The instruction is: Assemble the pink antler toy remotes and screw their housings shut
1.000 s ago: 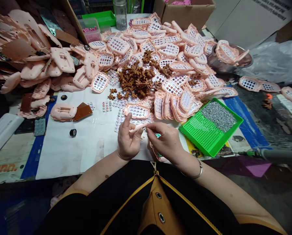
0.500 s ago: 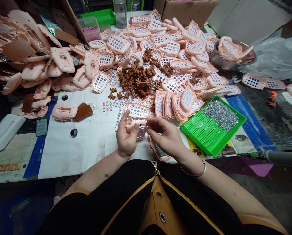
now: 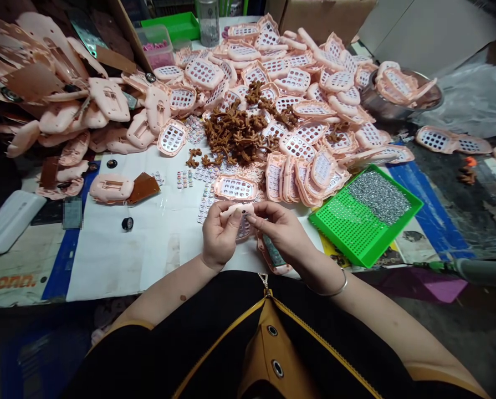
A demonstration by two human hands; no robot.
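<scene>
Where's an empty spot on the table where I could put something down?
The white paper looks barest between the blue strip and the left hand, nearer the person than the black disc. Farther back it's crowded with pink shells and brown figures. A green tray is beside the right hand.

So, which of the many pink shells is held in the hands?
The pink shell between the left hand and the right hand. Both hands grip only this one; the similar shell lying just beyond it is in neither.
</scene>
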